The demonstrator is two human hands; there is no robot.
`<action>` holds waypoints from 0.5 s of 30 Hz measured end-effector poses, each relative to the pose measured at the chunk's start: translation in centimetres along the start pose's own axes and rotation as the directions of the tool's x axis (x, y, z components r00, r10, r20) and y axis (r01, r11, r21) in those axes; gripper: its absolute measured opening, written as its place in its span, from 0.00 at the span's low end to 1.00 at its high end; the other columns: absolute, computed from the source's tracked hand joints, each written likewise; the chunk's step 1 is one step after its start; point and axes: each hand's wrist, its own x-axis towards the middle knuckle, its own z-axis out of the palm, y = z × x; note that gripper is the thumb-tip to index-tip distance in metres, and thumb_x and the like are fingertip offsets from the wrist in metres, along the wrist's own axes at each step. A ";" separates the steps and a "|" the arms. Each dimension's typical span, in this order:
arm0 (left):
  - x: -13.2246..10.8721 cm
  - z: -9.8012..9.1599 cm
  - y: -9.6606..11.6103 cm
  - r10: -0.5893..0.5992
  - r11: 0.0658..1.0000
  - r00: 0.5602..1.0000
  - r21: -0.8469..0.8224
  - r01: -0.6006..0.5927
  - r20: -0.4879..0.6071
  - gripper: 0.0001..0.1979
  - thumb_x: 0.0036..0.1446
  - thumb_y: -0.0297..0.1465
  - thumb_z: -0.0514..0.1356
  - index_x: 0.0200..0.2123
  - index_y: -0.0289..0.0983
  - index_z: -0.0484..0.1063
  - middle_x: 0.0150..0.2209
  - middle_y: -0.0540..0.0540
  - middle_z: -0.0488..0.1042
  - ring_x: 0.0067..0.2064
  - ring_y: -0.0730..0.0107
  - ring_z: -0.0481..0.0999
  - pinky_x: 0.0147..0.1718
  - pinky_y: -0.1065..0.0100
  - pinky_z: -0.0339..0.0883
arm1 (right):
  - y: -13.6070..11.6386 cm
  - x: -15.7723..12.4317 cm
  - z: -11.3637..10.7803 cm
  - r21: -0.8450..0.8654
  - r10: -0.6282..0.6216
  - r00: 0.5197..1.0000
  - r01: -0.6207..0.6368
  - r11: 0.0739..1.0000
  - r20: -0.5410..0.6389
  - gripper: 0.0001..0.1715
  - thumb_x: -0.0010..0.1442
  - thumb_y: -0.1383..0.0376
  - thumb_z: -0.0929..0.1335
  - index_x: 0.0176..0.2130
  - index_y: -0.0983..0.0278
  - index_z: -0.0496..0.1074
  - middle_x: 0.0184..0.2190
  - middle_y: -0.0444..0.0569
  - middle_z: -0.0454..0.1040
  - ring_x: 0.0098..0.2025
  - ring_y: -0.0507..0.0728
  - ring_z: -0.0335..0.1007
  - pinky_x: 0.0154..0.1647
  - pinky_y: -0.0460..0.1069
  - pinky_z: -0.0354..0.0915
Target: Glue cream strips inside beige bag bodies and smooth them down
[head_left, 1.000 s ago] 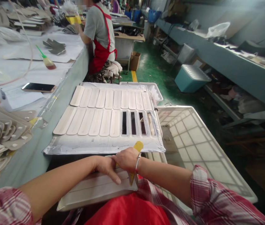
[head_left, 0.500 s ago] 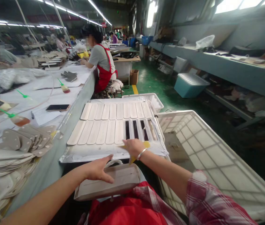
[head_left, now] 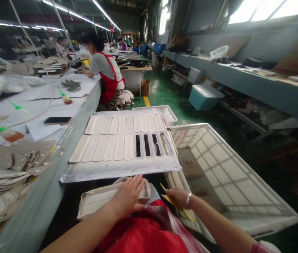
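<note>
My left hand (head_left: pixel 129 196) lies over the right part of a beige bag-like piece (head_left: pixel 98 201) on my lap, its fingers stretched out together. My right hand (head_left: pixel 179 198) is closed round a flat yellow tool (head_left: pixel 189 215), beside the near edge of the white crate. Beyond both hands, a white-covered board (head_left: pixel 122 168) carries two rows of long pale strips (head_left: pixel 106 147). Toward the right end of its near row, dark pieces (head_left: pixel 146 144) show between pale frames.
A large white crate (head_left: pixel 230 154) stands at the right. On the left table (head_left: pixel 46 168) are stacked beige pieces (head_left: pixel 14 158), a phone (head_left: pixel 58 120) and glue bottles (head_left: pixel 10 134). A person in a red apron (head_left: pixel 109 75) sits ahead. A teal bin (head_left: pixel 204 96) is on the floor.
My right hand has moved from the board's near edge down and right with the yellow tool. My left hand has moved right onto the beige piece. The view has shifted slightly.
</note>
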 end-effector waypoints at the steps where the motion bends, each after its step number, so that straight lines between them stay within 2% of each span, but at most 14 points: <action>1: -0.1 0.2 0.1 -0.002 1.000 1.000 0.018 0.002 -0.020 0.43 0.47 0.53 0.58 0.58 0.29 0.57 0.60 0.31 0.54 0.61 0.49 0.55 0.57 0.52 0.51 | 0.3 -0.3 0.1 0.075 0.014 0.999 -0.016 0.997 0.031 0.20 0.54 0.51 0.65 0.26 0.66 0.64 0.22 0.45 0.69 0.28 0.53 0.70 0.33 0.50 0.67; 3: -0.4 0.5 0.2 -0.019 0.999 0.999 0.028 0.021 -0.037 0.42 0.47 0.52 0.59 0.58 0.28 0.57 0.60 0.31 0.55 0.61 0.49 0.55 0.57 0.53 0.51 | 0.4 -1.1 0.4 0.186 0.018 0.996 -0.034 0.982 0.088 0.19 0.50 0.51 0.67 0.28 0.65 0.63 0.24 0.46 0.71 0.29 0.54 0.71 0.34 0.49 0.67; 5: -0.5 0.4 0.2 -0.044 0.999 0.998 -0.004 0.044 -0.035 0.41 0.47 0.51 0.59 0.57 0.30 0.58 0.60 0.32 0.55 0.61 0.51 0.55 0.57 0.53 0.51 | -0.1 -2.1 0.7 0.277 0.008 0.986 -0.054 0.959 0.165 0.20 0.48 0.52 0.68 0.33 0.65 0.63 0.25 0.46 0.72 0.26 0.53 0.71 0.30 0.49 0.67; 7: -0.5 0.0 0.2 -0.098 0.993 0.995 -0.070 0.096 -0.033 0.41 0.47 0.51 0.59 0.58 0.33 0.57 0.60 0.35 0.57 0.60 0.53 0.58 0.56 0.54 0.52 | -0.8 -3.4 1.4 0.372 -0.017 0.963 -0.088 0.924 0.270 0.21 0.50 0.52 0.67 0.36 0.64 0.63 0.23 0.44 0.71 0.19 0.51 0.67 0.22 0.47 0.64; 9: -0.1 -0.5 0.2 -0.171 0.977 0.985 -0.130 0.167 -0.023 0.43 0.45 0.51 0.60 0.59 0.33 0.54 0.59 0.36 0.60 0.57 0.54 0.61 0.55 0.56 0.55 | -1.2 -4.7 2.6 0.480 -0.080 0.927 -0.114 0.870 0.366 0.21 0.52 0.53 0.67 0.40 0.65 0.63 0.23 0.44 0.71 0.19 0.50 0.67 0.21 0.46 0.63; 12: 1.1 -1.0 0.5 -0.224 0.964 0.974 -0.136 0.228 0.047 0.48 0.40 0.50 0.62 0.59 0.30 0.52 0.56 0.35 0.63 0.54 0.53 0.64 0.52 0.57 0.58 | -1.3 -6.4 4.5 0.613 -0.213 0.882 -0.104 0.783 0.421 0.26 0.49 0.58 0.71 0.45 0.67 0.66 0.35 0.51 0.74 0.35 0.54 0.72 0.40 0.49 0.66; 14: 1.9 -1.1 0.9 -0.225 0.967 0.969 -0.098 0.234 0.101 0.47 0.39 0.49 0.63 0.58 0.28 0.55 0.53 0.34 0.66 0.52 0.51 0.66 0.51 0.56 0.59 | -1.0 -7.1 5.4 0.651 -0.265 0.849 -0.117 0.750 0.458 0.30 0.45 0.63 0.74 0.46 0.69 0.67 0.42 0.54 0.72 0.45 0.57 0.69 0.50 0.51 0.60; 15: 2.1 -1.0 1.1 -0.231 0.968 0.967 -0.076 0.239 0.104 0.46 0.39 0.48 0.63 0.57 0.28 0.56 0.52 0.34 0.67 0.51 0.51 0.66 0.50 0.56 0.59 | -0.9 -7.3 5.6 0.653 -0.275 0.834 -0.127 0.747 0.477 0.30 0.44 0.64 0.74 0.46 0.70 0.68 0.43 0.55 0.72 0.46 0.57 0.68 0.52 0.52 0.59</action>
